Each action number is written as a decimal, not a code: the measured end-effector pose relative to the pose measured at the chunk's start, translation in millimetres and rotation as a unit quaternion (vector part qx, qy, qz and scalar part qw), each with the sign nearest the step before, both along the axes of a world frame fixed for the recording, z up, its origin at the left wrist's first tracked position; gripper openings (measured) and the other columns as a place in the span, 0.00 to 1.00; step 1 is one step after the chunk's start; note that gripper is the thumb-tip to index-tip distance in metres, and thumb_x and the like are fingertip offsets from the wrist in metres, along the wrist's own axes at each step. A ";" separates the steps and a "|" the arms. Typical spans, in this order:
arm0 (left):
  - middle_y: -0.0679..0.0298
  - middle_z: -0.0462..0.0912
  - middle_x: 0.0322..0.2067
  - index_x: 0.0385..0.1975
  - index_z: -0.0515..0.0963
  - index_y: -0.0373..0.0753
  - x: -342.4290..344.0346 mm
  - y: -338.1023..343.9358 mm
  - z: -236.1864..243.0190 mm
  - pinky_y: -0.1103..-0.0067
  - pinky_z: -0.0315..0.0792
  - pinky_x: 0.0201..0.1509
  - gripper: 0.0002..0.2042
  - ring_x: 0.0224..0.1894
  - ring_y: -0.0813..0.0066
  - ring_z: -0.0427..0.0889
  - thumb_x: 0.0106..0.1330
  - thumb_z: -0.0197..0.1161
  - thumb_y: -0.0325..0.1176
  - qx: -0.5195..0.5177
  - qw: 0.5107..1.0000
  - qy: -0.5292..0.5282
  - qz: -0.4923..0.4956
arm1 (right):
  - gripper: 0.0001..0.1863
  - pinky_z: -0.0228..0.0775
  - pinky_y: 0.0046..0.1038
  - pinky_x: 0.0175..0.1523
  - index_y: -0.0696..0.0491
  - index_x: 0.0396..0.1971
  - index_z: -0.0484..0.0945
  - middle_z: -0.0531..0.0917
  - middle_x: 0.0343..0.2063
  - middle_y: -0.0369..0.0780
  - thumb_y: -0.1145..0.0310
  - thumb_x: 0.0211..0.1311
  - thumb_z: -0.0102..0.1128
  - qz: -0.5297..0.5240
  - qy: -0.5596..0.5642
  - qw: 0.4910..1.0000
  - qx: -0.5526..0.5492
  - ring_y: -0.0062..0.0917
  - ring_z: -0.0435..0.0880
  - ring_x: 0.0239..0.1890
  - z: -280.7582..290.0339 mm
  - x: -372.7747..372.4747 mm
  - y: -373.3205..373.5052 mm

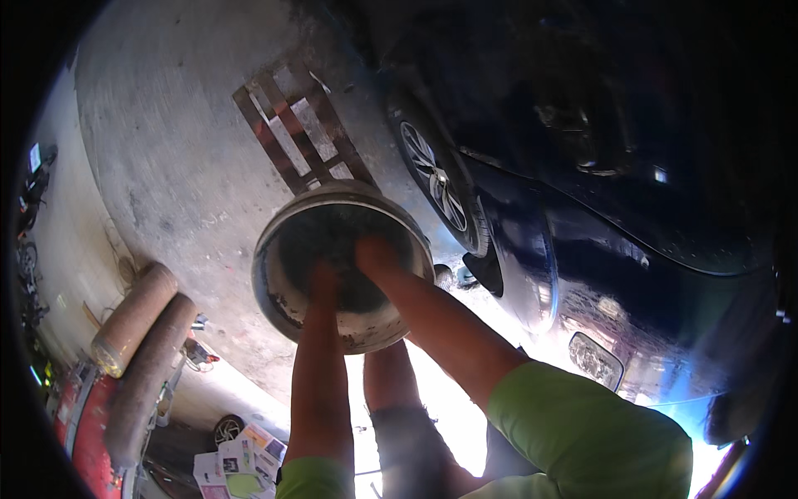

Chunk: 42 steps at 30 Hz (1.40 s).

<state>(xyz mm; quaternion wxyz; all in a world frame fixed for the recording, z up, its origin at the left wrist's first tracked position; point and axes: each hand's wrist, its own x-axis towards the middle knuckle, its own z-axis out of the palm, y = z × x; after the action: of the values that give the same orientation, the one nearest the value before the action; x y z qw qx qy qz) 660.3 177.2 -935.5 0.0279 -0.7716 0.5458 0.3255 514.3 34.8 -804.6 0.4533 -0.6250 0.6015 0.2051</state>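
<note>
A wide round tub (pixel 268 287) with a pale, stained inner wall stands in front of me, with what looks like dark liquid (pixel 349 295) in it. Both my forearms reach down over its near rim. My left hand (pixel 325 279) is inside on the left, with its fingers lost in the dark. My right hand (pixel 372 251) reaches a little farther in, beside the left, and its fingers are hidden too. Whether either hand grips anything below cannot be seen. Just beyond the tub, a reddish-brown slatted metal frame (pixel 287 125) lies on the concrete.
A dark blue car (pixel 632 266) fills the right side, its front wheel (pixel 434 176) close to the tub. At the left lie two rusty cylinders (pixel 137 320) by a red machine (pixel 93 441). Printed papers (pixel 241 461) and a small wheel (pixel 228 429) are at the lower left.
</note>
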 end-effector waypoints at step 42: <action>0.44 0.72 0.73 0.71 0.77 0.36 -705.1 -221.8 1049.6 0.58 0.59 0.82 0.45 0.79 0.43 0.61 0.64 0.72 0.68 -0.257 0.648 0.522 -0.492 | 0.52 0.85 0.30 0.38 0.42 0.87 0.39 0.79 0.58 0.46 0.81 0.66 0.52 -0.638 -0.324 0.302 -0.630 0.27 0.86 0.45 884.6 -587.9 65.6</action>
<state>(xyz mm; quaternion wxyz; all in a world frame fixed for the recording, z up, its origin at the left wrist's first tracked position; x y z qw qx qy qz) -44.9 -44.7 114.1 -0.3044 -0.0689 0.8315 0.4596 -73.6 100.4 80.0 0.0692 -0.1567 0.5627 -0.8087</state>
